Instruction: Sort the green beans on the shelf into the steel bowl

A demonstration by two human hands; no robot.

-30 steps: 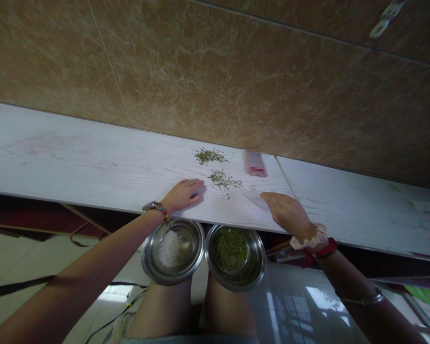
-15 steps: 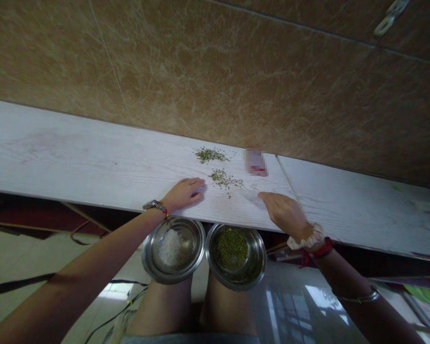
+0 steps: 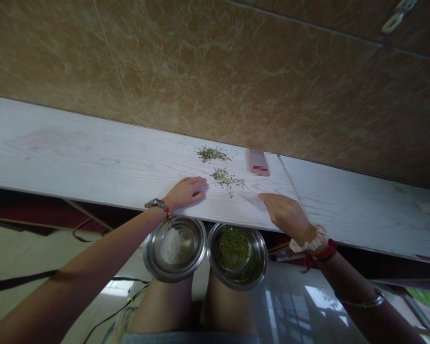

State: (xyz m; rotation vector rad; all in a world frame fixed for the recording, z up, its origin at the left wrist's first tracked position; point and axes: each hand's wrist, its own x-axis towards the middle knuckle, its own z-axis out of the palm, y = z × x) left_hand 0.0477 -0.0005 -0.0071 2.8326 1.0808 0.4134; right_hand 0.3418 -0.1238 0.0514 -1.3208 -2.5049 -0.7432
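Observation:
My left hand (image 3: 186, 192) lies palm down on the white tabletop (image 3: 93, 157), its fingers stretched out just left of a loose scatter of mung beans (image 3: 222, 177). Behind that scatter is a denser patch of green beans (image 3: 212, 154). To the right, my right hand (image 3: 284, 210) is closed with its fingers pinched together. A pale, see-through thing (image 3: 251, 197) sticks out from its fingertips toward the beans, too faint against the white surface to name. Below the table edge, a steel bowl (image 3: 261, 267) contains many green beans, and another steel bowl (image 3: 148, 263) contains white grains or powder.
A small blurred packet or card (image 3: 258, 162) lies near the wall behind my right hand. The brown marbled wall (image 3: 200, 71) bounds the table at the back. Both bowls sit over my thighs (image 3: 229, 310). A black cable (image 3: 107, 313) runs along the floor at the left.
The whole view has shifted very slightly. My hands, the beans and the bowls keep practically the same positions relative to each other.

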